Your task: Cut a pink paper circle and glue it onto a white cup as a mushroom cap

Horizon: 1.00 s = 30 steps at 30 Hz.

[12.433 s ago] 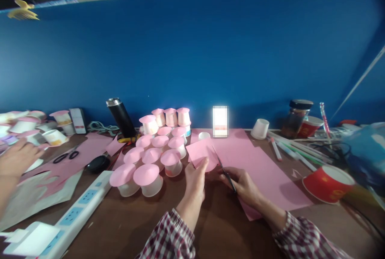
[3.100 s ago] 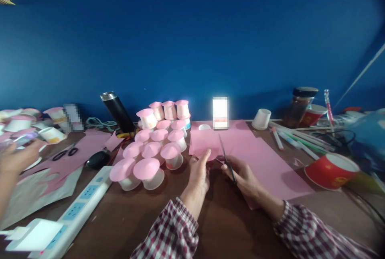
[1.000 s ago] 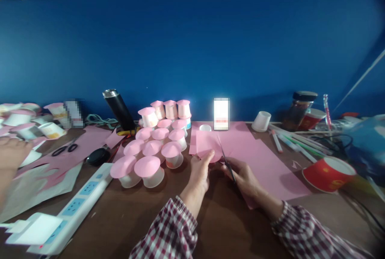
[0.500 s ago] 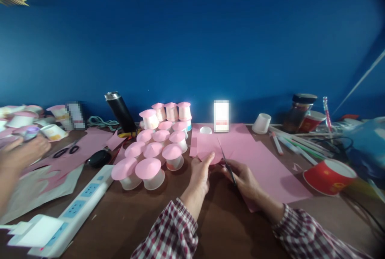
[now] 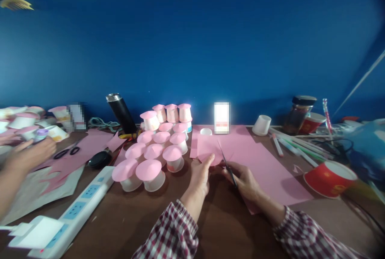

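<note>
Between thumb and fingers, my left hand [image 5: 201,174] pinches a piece of pink paper [image 5: 209,149] whose lower edge is rounded. My right hand [image 5: 245,180] is closed round the dark handles of a pair of scissors [image 5: 229,168], its blades pointing up and away, against the paper's right side. Underneath and to the right lie larger pink sheets [image 5: 270,176]. A white cup or ring [image 5: 206,131] sits just beyond the held paper. Left of my left hand stand several upturned paper cups with pink cone tops [image 5: 149,169].
A white power strip [image 5: 81,206], a black mouse [image 5: 99,160] and a black flask [image 5: 120,114] are on the left. Another person's hand [image 5: 22,154] works at far left. Right are a white cup [image 5: 261,125], pens [image 5: 296,148] and a red paper cup [image 5: 329,178].
My hands, the scissors and the pink paper stay nearly in place. The other person's hand at far left has shifted slightly to the right. The whole view has tilted a little.
</note>
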{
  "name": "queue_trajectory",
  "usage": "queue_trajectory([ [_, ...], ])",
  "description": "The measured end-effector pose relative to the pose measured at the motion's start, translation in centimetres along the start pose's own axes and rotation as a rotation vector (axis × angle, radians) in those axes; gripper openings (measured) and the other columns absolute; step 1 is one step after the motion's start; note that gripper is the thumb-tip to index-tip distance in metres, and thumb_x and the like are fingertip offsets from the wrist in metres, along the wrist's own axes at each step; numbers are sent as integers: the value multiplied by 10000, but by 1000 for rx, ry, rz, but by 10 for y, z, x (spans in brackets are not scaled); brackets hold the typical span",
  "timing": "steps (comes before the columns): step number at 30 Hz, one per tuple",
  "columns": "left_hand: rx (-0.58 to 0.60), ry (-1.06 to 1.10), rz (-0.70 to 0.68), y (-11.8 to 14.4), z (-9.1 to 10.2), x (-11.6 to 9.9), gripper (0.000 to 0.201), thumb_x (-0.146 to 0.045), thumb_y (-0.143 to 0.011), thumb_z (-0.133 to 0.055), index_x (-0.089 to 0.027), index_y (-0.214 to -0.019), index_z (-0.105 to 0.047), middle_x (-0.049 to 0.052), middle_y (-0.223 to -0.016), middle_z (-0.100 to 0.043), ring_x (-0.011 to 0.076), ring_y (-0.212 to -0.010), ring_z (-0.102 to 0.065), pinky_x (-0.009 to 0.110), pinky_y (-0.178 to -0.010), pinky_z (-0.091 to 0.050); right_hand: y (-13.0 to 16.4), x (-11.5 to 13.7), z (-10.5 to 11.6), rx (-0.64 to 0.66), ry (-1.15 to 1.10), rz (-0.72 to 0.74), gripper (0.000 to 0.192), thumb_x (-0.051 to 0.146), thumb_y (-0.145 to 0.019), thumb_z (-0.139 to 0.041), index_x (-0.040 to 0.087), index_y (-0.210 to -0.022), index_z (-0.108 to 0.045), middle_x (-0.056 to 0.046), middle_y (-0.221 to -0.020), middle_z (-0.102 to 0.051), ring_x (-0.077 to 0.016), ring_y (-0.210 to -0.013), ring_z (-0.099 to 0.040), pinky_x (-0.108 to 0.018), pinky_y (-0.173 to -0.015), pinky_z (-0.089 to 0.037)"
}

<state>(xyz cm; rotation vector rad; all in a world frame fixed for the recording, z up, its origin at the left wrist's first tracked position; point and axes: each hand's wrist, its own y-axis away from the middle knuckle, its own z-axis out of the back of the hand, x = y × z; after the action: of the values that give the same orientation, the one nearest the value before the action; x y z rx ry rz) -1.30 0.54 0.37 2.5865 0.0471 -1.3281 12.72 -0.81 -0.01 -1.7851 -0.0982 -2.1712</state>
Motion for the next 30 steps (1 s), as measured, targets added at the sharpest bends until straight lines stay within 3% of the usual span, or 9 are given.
queue_trajectory([
  [7, -6, 13, 9, -1, 0, -1, 400, -311, -607, -769, -117, -917, -605, 78, -760, -687, 184, -608, -650, 312, -557, -524, 0, -3, 0, -22, 7, -11, 433, 444, -793, -632, 171, -1129, -641, -78, -979, -716, -244, -878, -661, -310, -749, -530],
  [16, -49, 2, 19, -3, 0, 0, 399, -327, -577, -783, -131, -873, -602, 33, -670, -662, 148, -534, -617, 266, -505, -485, -1, 1, -1, -39, 39, -11, 439, 466, -774, -639, 165, -1093, -662, -86, -944, -724, -266, -870, -664, -345, -724, -549],
  [23, -78, -47, 26, 0, -2, -3, 351, -275, -579, -775, -114, -854, -629, 27, -654, -664, 118, -517, -596, 241, -513, -475, -1, 3, 0, -34, 40, -13, 448, 463, -779, -629, 147, -1096, -652, -81, -870, -718, -220, -750, -653, -330, -683, -545],
  [30, 0, -62, 17, -2, 0, -2, 341, -315, -580, -773, -103, -815, -645, 60, -669, -679, 155, -555, -622, 262, -515, -472, 1, 1, 2, -23, 5, -6, 431, 437, -797, -624, 145, -1115, -637, -63, -811, -704, -183, -685, -628, -283, -621, -527],
])
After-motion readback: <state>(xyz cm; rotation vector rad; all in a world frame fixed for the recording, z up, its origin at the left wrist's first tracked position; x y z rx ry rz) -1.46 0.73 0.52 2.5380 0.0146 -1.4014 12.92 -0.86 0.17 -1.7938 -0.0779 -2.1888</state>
